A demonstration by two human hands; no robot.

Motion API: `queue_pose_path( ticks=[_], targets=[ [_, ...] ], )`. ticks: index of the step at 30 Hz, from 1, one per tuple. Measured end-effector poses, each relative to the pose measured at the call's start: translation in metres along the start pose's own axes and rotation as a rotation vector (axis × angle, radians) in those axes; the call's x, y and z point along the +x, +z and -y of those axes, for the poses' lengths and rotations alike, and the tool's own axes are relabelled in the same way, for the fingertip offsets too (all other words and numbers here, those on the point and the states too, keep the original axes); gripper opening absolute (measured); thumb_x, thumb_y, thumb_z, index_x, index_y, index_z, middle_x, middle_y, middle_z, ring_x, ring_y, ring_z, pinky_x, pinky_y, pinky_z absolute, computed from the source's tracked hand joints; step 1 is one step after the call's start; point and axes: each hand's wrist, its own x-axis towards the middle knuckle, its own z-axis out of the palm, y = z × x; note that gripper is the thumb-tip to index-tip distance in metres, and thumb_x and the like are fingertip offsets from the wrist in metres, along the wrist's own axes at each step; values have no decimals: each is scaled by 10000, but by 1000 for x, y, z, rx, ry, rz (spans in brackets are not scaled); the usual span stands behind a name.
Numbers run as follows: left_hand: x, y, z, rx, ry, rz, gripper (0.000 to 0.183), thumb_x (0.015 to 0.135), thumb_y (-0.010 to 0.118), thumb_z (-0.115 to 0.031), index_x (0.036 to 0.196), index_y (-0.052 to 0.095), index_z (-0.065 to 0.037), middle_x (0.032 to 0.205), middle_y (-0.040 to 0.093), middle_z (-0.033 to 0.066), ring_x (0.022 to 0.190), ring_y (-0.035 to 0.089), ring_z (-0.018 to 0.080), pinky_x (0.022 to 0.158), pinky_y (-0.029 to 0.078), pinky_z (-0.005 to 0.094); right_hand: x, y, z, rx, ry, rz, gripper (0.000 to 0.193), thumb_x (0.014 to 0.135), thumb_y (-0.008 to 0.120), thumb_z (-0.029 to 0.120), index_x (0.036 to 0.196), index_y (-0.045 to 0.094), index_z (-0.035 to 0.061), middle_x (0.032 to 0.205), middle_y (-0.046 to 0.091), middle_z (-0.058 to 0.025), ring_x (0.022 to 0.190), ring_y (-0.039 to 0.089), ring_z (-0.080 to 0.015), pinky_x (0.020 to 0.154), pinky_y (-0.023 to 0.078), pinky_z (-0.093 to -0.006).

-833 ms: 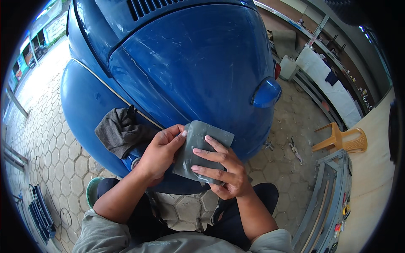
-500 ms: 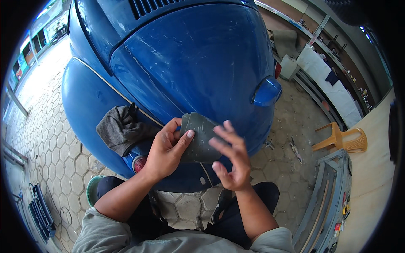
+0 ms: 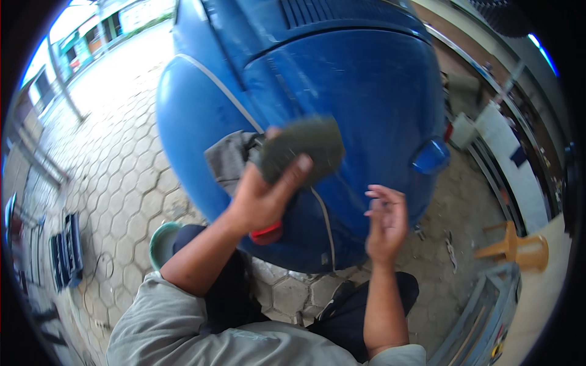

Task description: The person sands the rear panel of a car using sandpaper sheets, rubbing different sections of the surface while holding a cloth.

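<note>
My left hand [image 3: 259, 198] grips a dark grey-green sheet that looks like sandpaper [image 3: 305, 149], its thumb on top and its fingers underneath. The sheet is smeared by motion above the rear of a blue rounded car [image 3: 372, 104]. My right hand [image 3: 386, 226] hangs free to the right, close to the car's lower rear, fingers apart and loosely bent, holding nothing. A grey cloth [image 3: 229, 161] lies on the left fender, partly hidden behind my left hand. Below that hand a red tail light [image 3: 267, 233] shows.
Beside my left knee sits a green basin [image 3: 162, 244]. Dark slatted parts [image 3: 66, 250] lie on the paving at left. To the right are a yellow plastic chair [image 3: 516, 250], a grey metal frame [image 3: 482, 305], a tool [image 3: 450, 250] on the ground and a pale jerrycan [image 3: 462, 131].
My left hand has carried the sheet up and slightly right, away from my right hand. The right hand has moved right and down. The view has shifted, so the car appears further right.
</note>
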Motion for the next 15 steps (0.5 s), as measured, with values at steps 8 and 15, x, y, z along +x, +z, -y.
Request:
queue_pose_path(
  ticks=[8, 15],
  targets=[
    [-100, -263, 1, 623, 79, -911, 386, 1239, 764, -263, 1458, 807, 52, 1358, 868, 103, 1208, 794, 163, 1098, 619, 365, 24, -132, 20, -410, -297, -304, 346, 1298, 542, 152, 1466, 739, -78, 1474, 805, -193, 1265, 796, -242, 904, 605, -349],
    [-386, -417, 187, 1177, -998, -442, 368, 1224, 659, -245, 1483, 770, -9, 1375, 818, 350, 1299, 783, 547, 1094, 613, 596, -28, -168, -45, -386, 2, -561, 333, 1289, 621, 240, 1458, 763, -10, 1424, 840, -152, 1232, 808, -217, 889, 576, -337]
  ],
)
